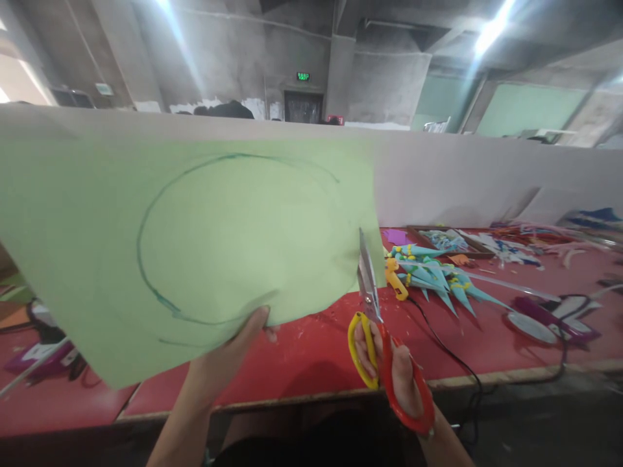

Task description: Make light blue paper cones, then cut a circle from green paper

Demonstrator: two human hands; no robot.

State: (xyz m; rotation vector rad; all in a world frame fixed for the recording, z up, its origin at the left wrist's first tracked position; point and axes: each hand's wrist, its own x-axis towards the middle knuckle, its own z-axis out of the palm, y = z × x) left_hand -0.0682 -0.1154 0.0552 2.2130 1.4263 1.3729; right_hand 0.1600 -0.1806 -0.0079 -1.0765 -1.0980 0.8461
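A large light green sheet with a dark green curved line drawn on it is held up above the table. My left hand pinches its lower edge, thumb in front, the other fingers mostly behind the sheet. In my right hand are scissors with one yellow and one red handle; my fingers pass through both loops. The blades point up at the sheet's right part, near its lower right edge, and look nearly closed. Left of the blades, the sheet's lower edge is curved.
On the red table lie light blue paper cones, a yellow-orange tool with a black cord, a tray of small pieces, and a white disc. A purple item sits at left. A white partition stands behind.
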